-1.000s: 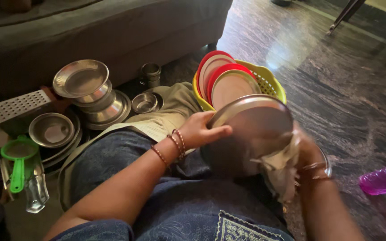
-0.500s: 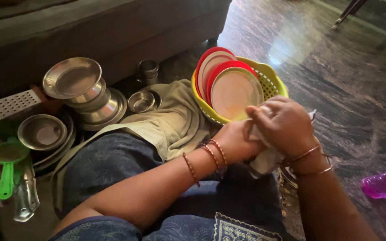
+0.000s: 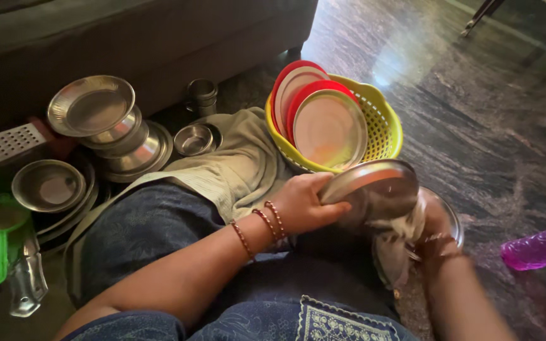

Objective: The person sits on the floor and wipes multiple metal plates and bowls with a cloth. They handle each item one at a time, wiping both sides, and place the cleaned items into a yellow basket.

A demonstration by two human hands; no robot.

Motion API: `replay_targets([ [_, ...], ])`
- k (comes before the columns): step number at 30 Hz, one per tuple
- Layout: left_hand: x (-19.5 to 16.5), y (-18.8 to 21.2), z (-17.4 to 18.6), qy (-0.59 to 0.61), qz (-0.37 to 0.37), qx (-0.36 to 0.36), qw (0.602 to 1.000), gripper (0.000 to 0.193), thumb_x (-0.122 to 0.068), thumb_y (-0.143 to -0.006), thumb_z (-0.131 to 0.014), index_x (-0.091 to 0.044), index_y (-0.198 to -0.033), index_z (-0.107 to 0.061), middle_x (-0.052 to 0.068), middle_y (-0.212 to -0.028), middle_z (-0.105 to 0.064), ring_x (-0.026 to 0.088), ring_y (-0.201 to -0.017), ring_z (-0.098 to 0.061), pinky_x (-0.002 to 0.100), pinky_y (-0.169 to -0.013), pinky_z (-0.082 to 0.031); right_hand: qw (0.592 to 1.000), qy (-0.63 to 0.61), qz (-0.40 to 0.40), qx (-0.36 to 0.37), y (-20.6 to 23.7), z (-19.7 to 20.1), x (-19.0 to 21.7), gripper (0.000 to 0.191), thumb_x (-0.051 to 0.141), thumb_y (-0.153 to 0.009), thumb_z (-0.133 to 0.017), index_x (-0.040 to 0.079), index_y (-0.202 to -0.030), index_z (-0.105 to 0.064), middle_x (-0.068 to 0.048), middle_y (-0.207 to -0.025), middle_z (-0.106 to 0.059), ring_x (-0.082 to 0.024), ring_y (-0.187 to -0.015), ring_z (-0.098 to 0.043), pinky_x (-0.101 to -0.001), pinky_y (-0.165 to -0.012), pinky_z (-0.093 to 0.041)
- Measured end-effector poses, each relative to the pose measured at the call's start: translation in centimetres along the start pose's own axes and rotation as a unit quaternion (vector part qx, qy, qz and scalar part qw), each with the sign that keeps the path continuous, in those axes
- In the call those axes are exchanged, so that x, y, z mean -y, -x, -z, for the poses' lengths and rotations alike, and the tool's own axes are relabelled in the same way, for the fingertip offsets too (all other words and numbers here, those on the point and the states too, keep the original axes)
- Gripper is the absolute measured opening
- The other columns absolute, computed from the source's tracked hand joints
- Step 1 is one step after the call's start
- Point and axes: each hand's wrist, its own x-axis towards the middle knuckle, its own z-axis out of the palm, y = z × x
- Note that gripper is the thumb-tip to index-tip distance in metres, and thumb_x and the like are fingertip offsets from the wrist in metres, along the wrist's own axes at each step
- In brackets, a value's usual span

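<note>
The left hand (image 3: 304, 205) grips the rim of a round steel plate (image 3: 374, 186), shiny and tilted. The right hand (image 3: 434, 221), blurred, presses a pale cloth (image 3: 396, 230) on it above the dark glossy floor (image 3: 475, 126).

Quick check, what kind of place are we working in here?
Most likely the floor of a home living room: a dark polished stone floor, the base of a sofa behind, and stacked steel dishes beside a yellow basket of plates.

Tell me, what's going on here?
A person sits on the floor. The left hand grips a steel plate by its rim while the right hand presses a cloth against it. A yellow basket behind holds upright plates; steel bowls sit stacked to the left.
</note>
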Motion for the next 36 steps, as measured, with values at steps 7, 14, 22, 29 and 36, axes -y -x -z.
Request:
replay_targets([
  [7,0.0,1.0,2.2,-0.003,0.034,0.018,0.999,0.045,-0.045,-0.084,-0.077,-0.007,-0.108,-0.071,0.016,-0.088,-0.074,0.027,-0.081,-0.073,0.038,-0.074,-0.057,0.996,-0.037,0.079,-0.028,-0.2,2.3,-3.5,0.047,0.046,-0.099,-0.060,0.001,-0.108,-0.072,-0.018,-0.103,-0.074,-0.031,-0.089,-0.070,-0.0415,-0.080,-0.055],
  [14,-2.2,-1.0,3.0,-0.044,0.033,0.082,0.995,0.055,-0.057,-0.084,-0.073,-0.005,-0.104,-0.070,0.015,-0.087,-0.073,0.023,-0.080,-0.073,0.037,-0.074,-0.057,0.871,0.409,0.235,-0.138,6.0,-7.5,9.3,0.045,0.045,-0.103,-0.063,0.003,-0.101,-0.075,-0.019,-0.097,-0.074,-0.034,-0.085,-0.070,-0.0429,-0.077,-0.055],
  [22,-3.5,-4.8,-1.8,-0.038,0.073,0.030,0.996,0.047,-0.041,-0.080,-0.078,-0.010,-0.114,-0.073,0.016,-0.095,-0.076,0.028,-0.089,-0.073,0.039,-0.078,-0.057,0.505,0.708,0.486,-0.087,9.0,-18.8,5.1,0.037,0.042,-0.098,-0.065,0.009,-0.091,-0.079,-0.012,-0.098,-0.075,-0.035,-0.093,-0.071,-0.0437,-0.082,-0.055],
  [29,-1.7,-3.4,-1.7,0.045,0.105,0.039,0.993,0.049,-0.040,-0.078,-0.079,-0.006,-0.113,-0.072,0.011,-0.084,-0.076,0.017,-0.073,-0.075,0.034,-0.069,-0.058,0.629,0.642,0.421,-0.123,7.2,-17.8,5.4,0.041,0.045,-0.096,-0.067,0.005,-0.091,-0.076,-0.012,-0.097,-0.073,-0.032,-0.087,-0.071,-0.0422,-0.075,-0.054],
  [36,-0.6,-2.3,-0.7,0.087,0.124,0.012,0.988,0.047,-0.041,-0.079,-0.080,-0.006,-0.108,-0.072,0.009,-0.082,-0.077,0.012,-0.070,-0.074,0.031,-0.064,-0.059,0.687,0.628,0.342,-0.125,4.1,-17.0,5.0,0.046,0.046,-0.098,-0.064,0.002,-0.088,-0.076,-0.014,-0.086,-0.072,-0.027,-0.076,-0.065,-0.0423,-0.069,-0.050],
])
